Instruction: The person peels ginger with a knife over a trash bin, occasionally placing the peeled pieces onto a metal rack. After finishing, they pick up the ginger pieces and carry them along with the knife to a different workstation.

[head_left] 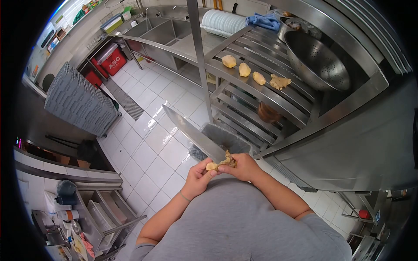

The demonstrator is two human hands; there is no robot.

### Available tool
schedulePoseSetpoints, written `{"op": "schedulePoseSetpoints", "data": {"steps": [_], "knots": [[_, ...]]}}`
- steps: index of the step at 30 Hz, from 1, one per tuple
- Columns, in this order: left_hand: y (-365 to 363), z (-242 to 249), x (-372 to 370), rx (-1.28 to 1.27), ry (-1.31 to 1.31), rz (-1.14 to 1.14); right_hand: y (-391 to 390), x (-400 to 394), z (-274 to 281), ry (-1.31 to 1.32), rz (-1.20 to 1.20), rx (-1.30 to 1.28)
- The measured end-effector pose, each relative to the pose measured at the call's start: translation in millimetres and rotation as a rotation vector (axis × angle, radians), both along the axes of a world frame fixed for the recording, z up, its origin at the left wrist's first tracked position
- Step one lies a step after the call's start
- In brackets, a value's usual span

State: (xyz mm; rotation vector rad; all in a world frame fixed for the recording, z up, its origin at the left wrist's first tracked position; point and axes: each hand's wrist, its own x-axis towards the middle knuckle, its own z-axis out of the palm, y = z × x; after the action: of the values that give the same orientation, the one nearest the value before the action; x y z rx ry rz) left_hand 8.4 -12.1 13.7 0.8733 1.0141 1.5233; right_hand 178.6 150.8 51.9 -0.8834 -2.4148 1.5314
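step: peeling a knob of ginger [219, 164] with a big knife [193, 135], done in the air close to the body, over the floor and just short of the bin [226, 138]
left hand [198, 176]: fingers curled, pinching the pale peeled end of the ginger; can't tell whether it also holds the knife handle, hidden
right hand [244, 166]: closed round the rough unpeeled end, thumb side toward the blade
knife: blade runs up-left away from the hands, its heel right at the ginger, tip well clear
ginger: between both hands, touching the blade, half pale, half brown
done pieces: three peeled lumps [244, 68] in a row on the slatted steel surface [278, 98], a scrap of peel [279, 81] just beside them
colander [315, 60]: near the lumps, tilted, looks empty
how to do it well: judge shallow strokes best, use the blade heel only, turn the ginger not the knife, keep the thumb behind the edge
risk: long blade for a small knobbly piece, slip toward the fingers likely
peel: let it drop in the bin below
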Motion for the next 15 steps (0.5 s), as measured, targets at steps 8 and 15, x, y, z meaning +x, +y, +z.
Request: {"op": "schedulePoseSetpoints", "data": {"steps": [8, 15], "knots": [[1.2, 11.2, 2.8, -0.033, 0.095, 0.01, -3.9, 0.7, 5.3, 0.045, 0.001, 0.024], [0.9, 13.4, 5.3, -0.032, 0.13, 0.021, -6.8, 0.2, -8.2, 0.121, -0.005, 0.011]]}}
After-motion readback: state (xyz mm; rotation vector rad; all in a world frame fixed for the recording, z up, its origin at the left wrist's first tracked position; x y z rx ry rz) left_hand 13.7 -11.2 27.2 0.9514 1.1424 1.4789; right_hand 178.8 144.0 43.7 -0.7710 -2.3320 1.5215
